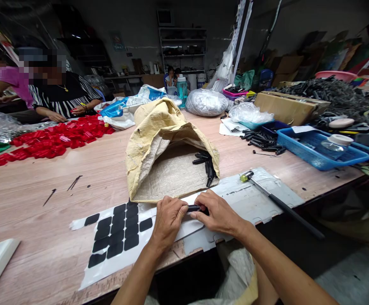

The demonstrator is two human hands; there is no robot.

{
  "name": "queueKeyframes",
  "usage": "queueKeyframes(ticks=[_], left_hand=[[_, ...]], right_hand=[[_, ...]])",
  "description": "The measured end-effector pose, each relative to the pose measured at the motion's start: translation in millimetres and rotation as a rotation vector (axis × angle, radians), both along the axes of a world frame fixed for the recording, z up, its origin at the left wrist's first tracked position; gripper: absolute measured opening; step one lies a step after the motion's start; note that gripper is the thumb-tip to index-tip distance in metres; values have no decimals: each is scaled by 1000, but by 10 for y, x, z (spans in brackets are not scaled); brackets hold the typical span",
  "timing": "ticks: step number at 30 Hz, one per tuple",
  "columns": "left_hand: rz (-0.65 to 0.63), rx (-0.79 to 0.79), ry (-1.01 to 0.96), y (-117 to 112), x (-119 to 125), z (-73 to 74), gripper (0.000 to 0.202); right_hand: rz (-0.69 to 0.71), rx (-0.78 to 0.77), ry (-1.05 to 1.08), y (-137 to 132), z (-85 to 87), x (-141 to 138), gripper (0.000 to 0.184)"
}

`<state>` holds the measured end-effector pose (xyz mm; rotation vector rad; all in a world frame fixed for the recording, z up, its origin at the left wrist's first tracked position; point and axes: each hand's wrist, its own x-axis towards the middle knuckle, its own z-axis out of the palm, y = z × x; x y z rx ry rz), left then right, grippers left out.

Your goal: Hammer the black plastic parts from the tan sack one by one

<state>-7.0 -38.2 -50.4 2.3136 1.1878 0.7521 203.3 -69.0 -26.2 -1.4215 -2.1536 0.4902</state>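
Observation:
My left hand point(168, 219) and my right hand point(218, 213) meet at the near table edge, both pinched on one small black plastic part point(193, 208) held between them. Just behind them lies an open tan woven sack point(159, 140) on its side, with several more black parts point(207, 164) in its mouth. To the left of my left hand is a white backing sheet point(86, 271) carrying several black rounded square pads point(117, 231). A hammer point(276, 201) with a yellow-green head lies on a grey metal plate point(251, 197) to the right of my right hand.
Red plastic pieces point(51, 140) cover the far left, where two other people sit working. A blue tray point(320, 152), loose black parts point(262, 142), a cardboard box point(286, 108) and plastic bags point(206, 101) crowd the right and back. Thin black pins point(73, 183) lie on the bare wood.

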Motion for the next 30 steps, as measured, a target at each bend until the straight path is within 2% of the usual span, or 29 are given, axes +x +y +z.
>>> queueKeyframes(ticks=[6,12,15,17,19,21,23,25,27,30], left_hand=[[-24,19,28,21,-4,-49,31],[-35,-1,7,37,-3,-45,32],[-45,-34,20,27,4,-10,38],[-50,-50,38,25,8,-1,43],[-49,-52,53,36,11,-5,46],[-47,-47,64,53,17,2,47],[-39,-38,71,46,27,49,46],[-42,-9,87,-28,36,144,39],[-81,38,118,-199,31,250,30],[-240,24,154,-594,-19,283,25]], right_hand=[[66,124,-135,27,-26,-69,17],[-31,152,-116,-22,-73,-198,13],[-60,167,-55,-75,-28,-36,16],[-162,227,26,-87,-8,209,19],[-419,344,84,-71,-25,524,19],[-750,452,-39,-42,-84,829,18],[-972,392,-233,-19,-170,1051,22],[-1054,281,-392,-12,-258,1157,31],[-1045,218,-478,-13,-323,1173,35],[-1019,223,-516,-17,-365,1143,35]])
